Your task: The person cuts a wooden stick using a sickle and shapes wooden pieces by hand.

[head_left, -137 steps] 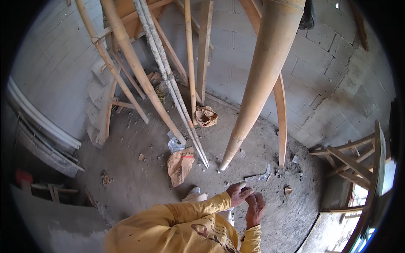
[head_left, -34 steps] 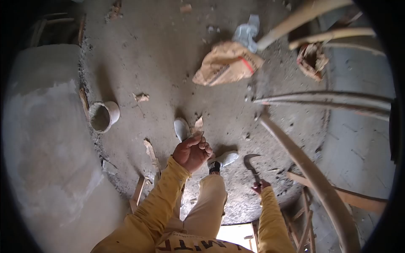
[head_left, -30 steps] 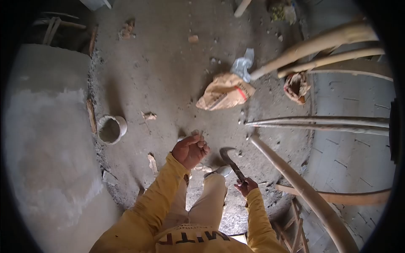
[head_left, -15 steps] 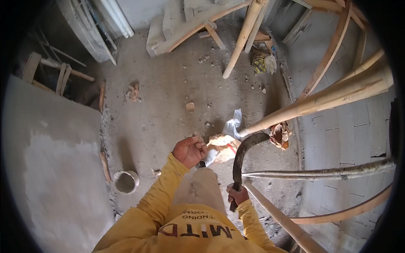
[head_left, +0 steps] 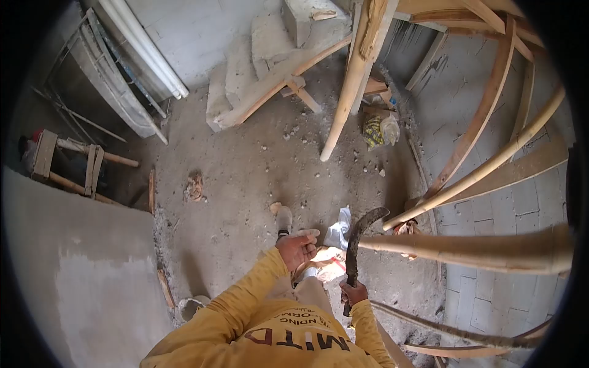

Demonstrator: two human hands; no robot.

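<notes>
My right hand (head_left: 354, 294) is wrapped round the handle of a dark sickle (head_left: 352, 254), whose curved blade points up and hooks to the right. To its left, my left hand (head_left: 297, 250) is raised in front of my body with its fingers curled together; what they hold, if anything, is too small to make out. Below the hands, a brown paper bag (head_left: 331, 265) lies on the floor, partly hidden by the sickle and my leg. Pale plastic (head_left: 338, 229) lies just beyond it.
Bamboo poles (head_left: 354, 80) (head_left: 478, 250) lean across the right side and upper middle. Concrete steps (head_left: 264, 55) rise at the back. A bucket (head_left: 191, 306) stands by the low wall (head_left: 92, 257) at left. Timber pieces (head_left: 481, 122) lean against the block wall. A yellow-patterned bag (head_left: 373, 131) lies farther back.
Since the earliest frame, my right hand has taken hold of the sickle from the floor and raised it. The view has turned towards the steps, and my feet have moved nearer the paper bag.
</notes>
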